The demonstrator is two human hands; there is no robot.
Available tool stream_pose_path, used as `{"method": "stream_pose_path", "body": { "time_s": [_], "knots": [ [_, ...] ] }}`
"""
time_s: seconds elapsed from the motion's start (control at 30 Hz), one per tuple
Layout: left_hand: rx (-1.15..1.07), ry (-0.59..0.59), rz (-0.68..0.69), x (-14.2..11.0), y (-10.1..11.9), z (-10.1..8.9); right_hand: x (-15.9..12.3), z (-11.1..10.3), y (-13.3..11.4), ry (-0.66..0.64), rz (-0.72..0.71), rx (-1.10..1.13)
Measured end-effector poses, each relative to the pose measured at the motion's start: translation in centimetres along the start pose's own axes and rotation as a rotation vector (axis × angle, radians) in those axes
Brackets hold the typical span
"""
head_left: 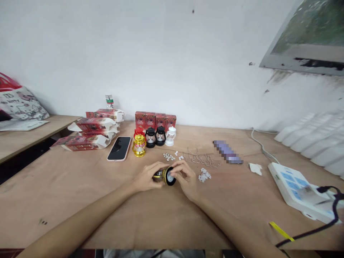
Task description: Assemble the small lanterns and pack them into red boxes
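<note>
My left hand (147,177) is wrapped round a small black-and-gold toy lantern (159,175), tipped on its side with the base facing right. Set in its dark rim is a round whitish base (169,177). Against that base, the thumb and fingers of my right hand (188,180) are pinched; anything between their tips is too small to make out. Beyond my hands stand several little lanterns: a gold one (139,146), a red one, black ones (151,138) and a white one (170,137). Button cells (169,156) lie just past the held lantern.
Thin wire handles (200,157) and small white plastic pieces (204,175) lie beyond my right hand. A phone (119,148), opened red boxes (86,142) and upright boxes (150,120) are farther back. At right are a power strip (292,186) and a black cable (309,232).
</note>
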State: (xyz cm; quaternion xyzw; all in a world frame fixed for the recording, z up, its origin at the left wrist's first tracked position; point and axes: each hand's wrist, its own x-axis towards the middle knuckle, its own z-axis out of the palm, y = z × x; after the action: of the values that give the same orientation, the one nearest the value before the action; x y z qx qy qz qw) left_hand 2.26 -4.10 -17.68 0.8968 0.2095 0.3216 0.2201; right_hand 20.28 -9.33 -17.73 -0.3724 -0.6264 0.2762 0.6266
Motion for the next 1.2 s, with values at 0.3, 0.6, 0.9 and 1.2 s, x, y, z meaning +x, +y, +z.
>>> {"method": "stream_pose_path", "body": {
  "time_s": [0.3,0.6,0.9,1.2],
  "knots": [
    [-0.015,-0.003,0.011,0.2,0.3,-0.3,0.2,-0.2,0.1,-0.032,-0.051,-0.032],
    [-0.004,-0.006,0.031,0.2,0.0,-0.2,0.3,-0.2,-0.2,-0.037,-0.039,0.018],
    [0.062,-0.037,0.045,-0.2,-0.5,-0.1,0.5,-0.1,0.2,-0.127,0.099,0.191],
    [0.173,-0.107,0.11,-0.2,-0.9,-0.7,0.5,0.2,0.8,-0.158,0.103,0.157]
  ]
}}
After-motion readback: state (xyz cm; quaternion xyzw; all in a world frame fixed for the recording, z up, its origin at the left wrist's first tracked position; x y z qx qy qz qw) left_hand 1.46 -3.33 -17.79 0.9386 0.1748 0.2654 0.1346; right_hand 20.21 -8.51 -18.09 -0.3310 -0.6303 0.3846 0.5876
